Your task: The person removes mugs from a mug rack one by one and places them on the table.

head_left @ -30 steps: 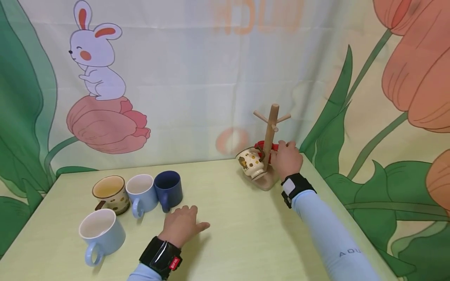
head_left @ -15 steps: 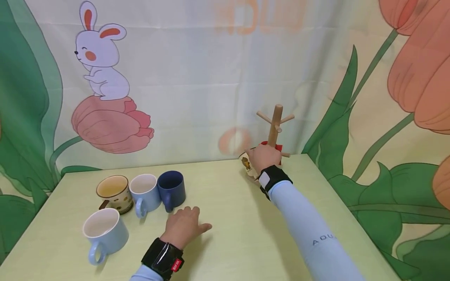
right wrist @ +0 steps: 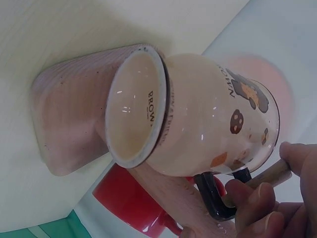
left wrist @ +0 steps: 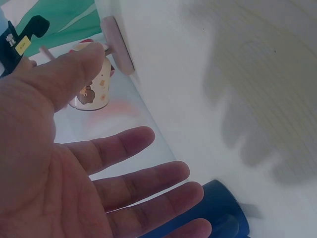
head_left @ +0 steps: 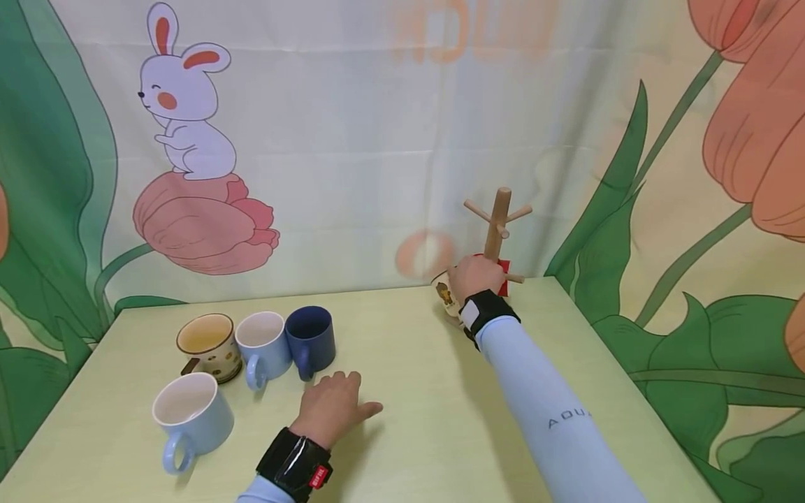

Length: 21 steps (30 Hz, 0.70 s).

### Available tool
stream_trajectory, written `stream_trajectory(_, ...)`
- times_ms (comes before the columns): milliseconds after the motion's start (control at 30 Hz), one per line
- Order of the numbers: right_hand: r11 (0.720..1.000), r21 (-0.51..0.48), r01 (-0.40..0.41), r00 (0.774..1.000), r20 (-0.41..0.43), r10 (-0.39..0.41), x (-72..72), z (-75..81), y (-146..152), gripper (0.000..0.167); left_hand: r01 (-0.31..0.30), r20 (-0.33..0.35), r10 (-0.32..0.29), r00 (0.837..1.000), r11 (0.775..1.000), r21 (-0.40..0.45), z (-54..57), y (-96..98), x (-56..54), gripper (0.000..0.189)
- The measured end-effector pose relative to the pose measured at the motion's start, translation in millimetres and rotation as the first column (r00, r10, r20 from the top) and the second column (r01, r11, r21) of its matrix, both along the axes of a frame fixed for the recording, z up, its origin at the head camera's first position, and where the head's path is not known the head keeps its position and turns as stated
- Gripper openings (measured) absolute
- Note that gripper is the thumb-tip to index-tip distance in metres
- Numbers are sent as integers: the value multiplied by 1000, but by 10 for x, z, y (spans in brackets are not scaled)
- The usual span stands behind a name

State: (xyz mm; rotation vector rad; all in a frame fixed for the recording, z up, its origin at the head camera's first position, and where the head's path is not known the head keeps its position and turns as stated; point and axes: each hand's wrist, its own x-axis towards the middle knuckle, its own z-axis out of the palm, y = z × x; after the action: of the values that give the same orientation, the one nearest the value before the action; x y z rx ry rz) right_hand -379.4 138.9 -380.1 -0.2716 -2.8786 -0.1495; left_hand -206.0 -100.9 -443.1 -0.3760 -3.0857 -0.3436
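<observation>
A cream mug with a bear print (right wrist: 198, 109) hangs tilted on a lower peg of the wooden mug tree (head_left: 497, 237). My right hand (head_left: 476, 276) is at this mug, its fingers curled by the dark handle and peg tip, its thumb at the mouth rim. In the head view the hand hides most of the mug. Behind the post, a red mug (right wrist: 131, 201) hangs on the other side. My left hand (head_left: 333, 410) is spread palm down over the table, thumb out, holding nothing. Closest to its fingertips stands a navy mug (head_left: 311, 342).
Left of the navy mug stand a light blue mug (head_left: 264, 349) and a brown-rimmed patterned mug (head_left: 220, 360). Another light blue mug (head_left: 201, 423) is nearer the front. The mug tree's upper pegs (head_left: 518, 212) stick out bare. A printed cloth (head_left: 352, 175) hangs behind the table.
My right hand has moved left, from beside the red mug to the cream mug's handle side, now covering it. The left hand stays in place; the head view shifts slightly.
</observation>
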Motion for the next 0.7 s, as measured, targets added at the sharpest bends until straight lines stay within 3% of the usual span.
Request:
stream_trajectory(167, 1000, -8, 4, 1000, 12, -4, -9, -11, -15, 58, -9, 3, 9, 1000, 1000, -1, 17, -4, 20, 52)
stream_trajectory(367, 987, 134, -94, 986, 148, 74, 16, 11, -24, 30, -11, 8, 11, 1000, 1000, -4, 37, -8, 34, 53)
stream_trajectory(700, 975, 159, -158, 971, 206, 124, 68, -4, 42, 15, -15, 2, 15, 1000, 1000, -11, 9, -52, 29, 53)
